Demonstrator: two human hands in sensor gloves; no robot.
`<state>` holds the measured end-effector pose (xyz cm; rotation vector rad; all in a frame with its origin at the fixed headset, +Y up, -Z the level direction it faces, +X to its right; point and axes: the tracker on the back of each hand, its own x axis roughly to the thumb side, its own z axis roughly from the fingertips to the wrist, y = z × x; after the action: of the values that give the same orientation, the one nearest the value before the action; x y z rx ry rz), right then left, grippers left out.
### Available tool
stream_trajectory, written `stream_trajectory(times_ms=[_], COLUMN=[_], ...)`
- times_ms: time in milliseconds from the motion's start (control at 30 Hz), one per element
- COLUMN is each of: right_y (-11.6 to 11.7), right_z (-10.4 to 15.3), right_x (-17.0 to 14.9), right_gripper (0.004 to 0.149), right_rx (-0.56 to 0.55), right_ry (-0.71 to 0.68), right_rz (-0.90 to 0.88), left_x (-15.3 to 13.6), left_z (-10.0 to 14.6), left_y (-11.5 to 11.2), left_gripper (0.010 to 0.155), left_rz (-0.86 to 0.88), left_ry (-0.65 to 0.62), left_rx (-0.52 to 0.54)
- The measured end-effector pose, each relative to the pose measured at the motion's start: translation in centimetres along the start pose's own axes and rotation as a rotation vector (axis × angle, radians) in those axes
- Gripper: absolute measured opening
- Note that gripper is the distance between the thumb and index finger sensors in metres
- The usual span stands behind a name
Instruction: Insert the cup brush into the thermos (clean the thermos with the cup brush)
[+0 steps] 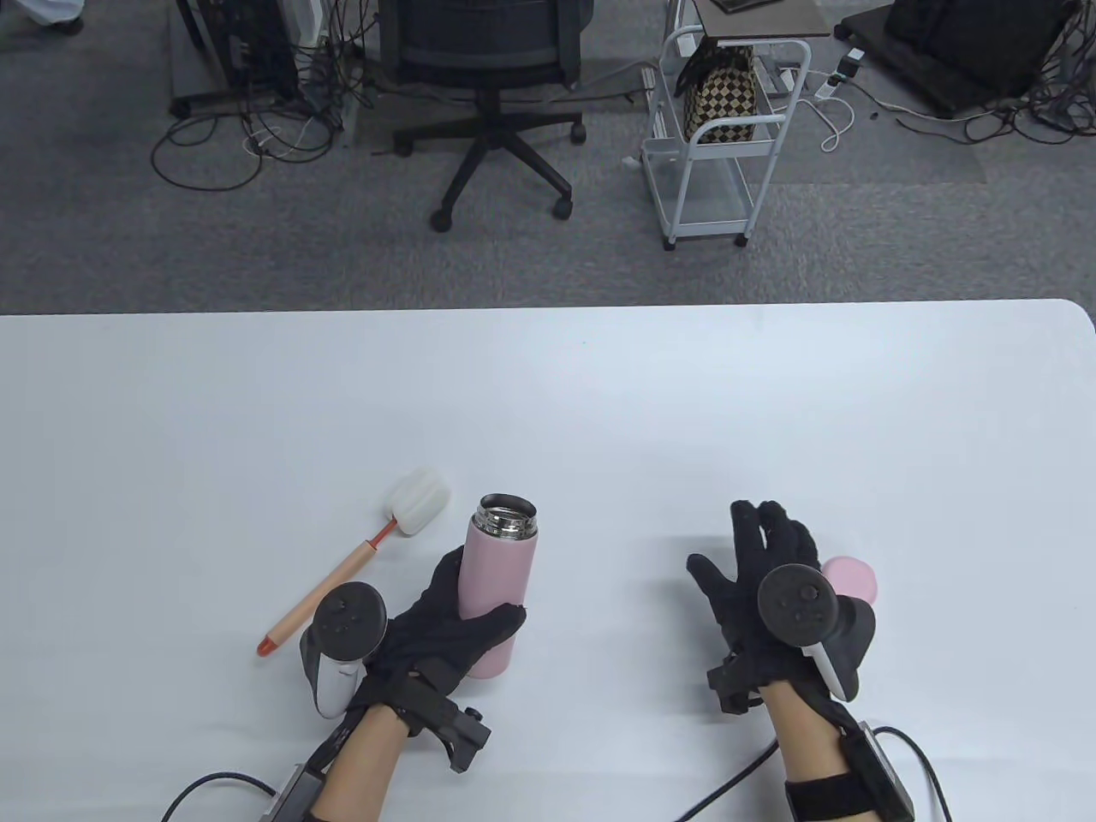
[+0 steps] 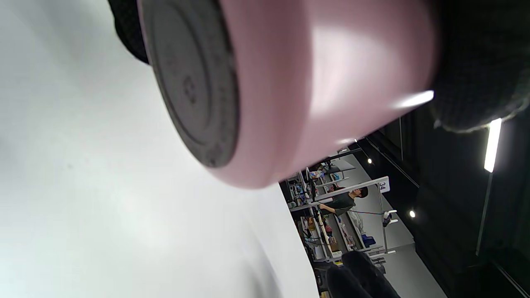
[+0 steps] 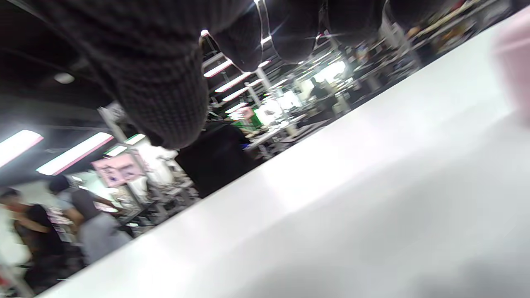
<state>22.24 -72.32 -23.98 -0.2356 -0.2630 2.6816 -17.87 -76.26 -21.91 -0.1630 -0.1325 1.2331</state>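
On the white tabletop (image 1: pixel 599 402) the left hand (image 1: pixel 445 616) grips the uncapped thermos (image 1: pixel 497 582), the right hand (image 1: pixel 753 582) hovers spread and empty, and the brush (image 1: pixel 368 548) lies untouched, so insertion remains.

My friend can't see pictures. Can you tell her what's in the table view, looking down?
On a white table, the left hand holds an open pink thermos upright. A cup brush with a white sponge head lies just left of it, untouched. The right hand hovers with spread fingers, a pink lid peeking out behind it.
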Motion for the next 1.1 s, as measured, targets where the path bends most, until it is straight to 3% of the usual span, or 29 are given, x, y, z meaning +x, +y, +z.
stream_trajectory(times_ms=[200, 333, 533, 700, 900, 1033, 1100], right_y=[-0.5, -0.8, -0.5, -0.3, -0.3, 0.2, 0.4], right_z=[-1.2, -1.9, -2.5, -2.6, -2.3, -1.6, -1.1], right_x=[-2.7, -4.5, -6.9, -7.1, -6.1, -4.6, -3.6], right_gripper=[0.086, 0.089, 0.086, 0.076, 0.076, 0.076, 0.075], right_rx=[0.017, 0.09, 0.201, 0.172, 0.12, 0.069, 0.064], right_ry=[0.17, 0.293, 0.436, 0.436, 0.303, 0.178, 0.123], right_rz=[0.184, 0.251, 0.238, 0.219, 0.025, -0.376, -0.49], left_x=[-0.2, -0.2, 0.0, 0.3, 0.7, 1.0, 1.2], left_z=[-0.1, -0.1, 0.0, 0.1, 0.1, 0.1, 0.1], left_y=[0.5, 0.7, 1.1, 1.3, 1.0, 0.5, 0.3], left_gripper=[0.091, 0.091, 0.091, 0.091, 0.09, 0.09, 0.09], left_rz=[-0.053, -0.085, -0.153, -0.247, -0.355, -0.486, -0.539], left_ry=[0.007, 0.01, 0.0, -0.012, -0.029, -0.055, -0.061], left_rx=[0.02, 0.029, 0.056, 0.066, 0.051, 0.032, 0.024])
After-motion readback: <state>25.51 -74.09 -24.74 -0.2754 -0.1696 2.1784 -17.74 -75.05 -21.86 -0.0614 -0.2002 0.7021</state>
